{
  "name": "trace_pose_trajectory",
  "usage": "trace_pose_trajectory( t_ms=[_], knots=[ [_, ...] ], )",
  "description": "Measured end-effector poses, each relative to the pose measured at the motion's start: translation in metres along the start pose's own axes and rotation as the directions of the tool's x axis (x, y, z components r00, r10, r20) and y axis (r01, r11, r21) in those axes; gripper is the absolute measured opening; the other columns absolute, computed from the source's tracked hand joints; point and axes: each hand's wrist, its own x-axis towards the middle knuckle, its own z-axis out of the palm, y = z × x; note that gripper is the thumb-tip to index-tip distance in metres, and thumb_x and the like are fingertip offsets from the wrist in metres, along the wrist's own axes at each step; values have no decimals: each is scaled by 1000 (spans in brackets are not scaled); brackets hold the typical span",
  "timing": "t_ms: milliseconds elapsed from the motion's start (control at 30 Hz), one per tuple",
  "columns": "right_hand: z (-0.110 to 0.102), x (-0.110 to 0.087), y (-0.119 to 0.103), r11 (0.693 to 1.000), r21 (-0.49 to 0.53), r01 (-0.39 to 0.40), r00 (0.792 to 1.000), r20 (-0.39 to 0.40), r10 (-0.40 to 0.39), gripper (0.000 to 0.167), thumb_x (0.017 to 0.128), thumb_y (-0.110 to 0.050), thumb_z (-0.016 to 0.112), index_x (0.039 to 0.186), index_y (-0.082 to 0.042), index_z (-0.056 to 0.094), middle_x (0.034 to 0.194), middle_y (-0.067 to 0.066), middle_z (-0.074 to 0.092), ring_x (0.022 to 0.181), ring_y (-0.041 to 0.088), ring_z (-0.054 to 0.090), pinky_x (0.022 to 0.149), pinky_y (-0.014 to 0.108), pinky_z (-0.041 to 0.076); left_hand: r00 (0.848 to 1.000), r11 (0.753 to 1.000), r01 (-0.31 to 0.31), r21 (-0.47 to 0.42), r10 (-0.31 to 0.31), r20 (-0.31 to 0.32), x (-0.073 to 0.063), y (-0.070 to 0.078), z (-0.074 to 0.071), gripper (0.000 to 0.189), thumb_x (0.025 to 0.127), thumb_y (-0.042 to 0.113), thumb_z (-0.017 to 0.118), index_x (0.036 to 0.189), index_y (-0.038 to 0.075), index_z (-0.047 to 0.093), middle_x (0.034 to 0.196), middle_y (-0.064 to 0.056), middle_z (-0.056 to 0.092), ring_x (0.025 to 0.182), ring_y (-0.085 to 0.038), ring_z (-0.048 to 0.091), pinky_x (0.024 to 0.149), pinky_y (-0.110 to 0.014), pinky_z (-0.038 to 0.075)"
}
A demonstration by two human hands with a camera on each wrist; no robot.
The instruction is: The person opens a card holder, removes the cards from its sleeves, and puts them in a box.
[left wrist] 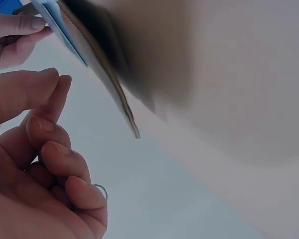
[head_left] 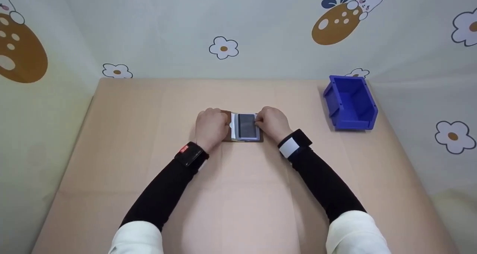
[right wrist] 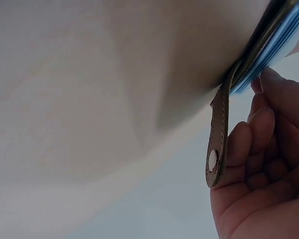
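A small brown leather card holder (head_left: 226, 136) lies opened out on the table, with a stack of clear, bluish plastic sleeves (head_left: 246, 126) inside. Its strap (right wrist: 219, 134), which bears a metal snap, sticks out on the right side in the right wrist view. My left hand (head_left: 212, 129) is over the left cover, fingers curled; the left wrist view shows thumb and index tips close together with nothing visible between them. At the right edge of the sleeves, my right hand (head_left: 274, 123) pinches them between thumb and forefinger.
A blue plastic bin (head_left: 352, 124) stands at the table's back right, beyond my right hand. The table (head_left: 238, 194) has a beige cover, and a printed curtain (head_left: 179, 34) rises along its back and sides.
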Motion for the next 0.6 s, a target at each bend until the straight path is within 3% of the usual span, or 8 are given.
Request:
trace_pose_trajectory(
  t_ms=[167, 367, 600],
  knots=[
    [0, -1, 0, 1000, -1, 6, 1000, 0, -6, 3, 84, -8, 75, 85, -8, 79, 87, 6, 68, 84, 25, 64, 79, 38, 51, 1000, 1000, -2, 8, 2, -13, 6, 10, 3, 7, 79, 8, 69, 76, 7, 74, 75, -12, 66, 75, -33, 61, 66, -46, 46],
    [0, -1, 1, 1000, 1, 7, 1000, -8, -7, 4, 83, -7, 75, 83, -10, 79, 86, 6, 68, 84, 25, 65, 78, 39, 51, 1000, 1000, 0, 26, 0, -5, 10, 17, 10, 10, 82, 7, 68, 74, 6, 73, 77, -11, 66, 76, -32, 61, 68, -45, 46],
    [1, -1, 0, 1000, 0, 3, 1000, -11, -3, 5, 83, -7, 76, 81, -11, 78, 85, 5, 67, 82, 24, 64, 78, 39, 50, 997, 998, 45, 34, -47, 58, 16, 25, 15, 9, 84, 11, 68, 82, 4, 75, 82, -11, 66, 82, -31, 61, 76, -44, 47]
  ],
)
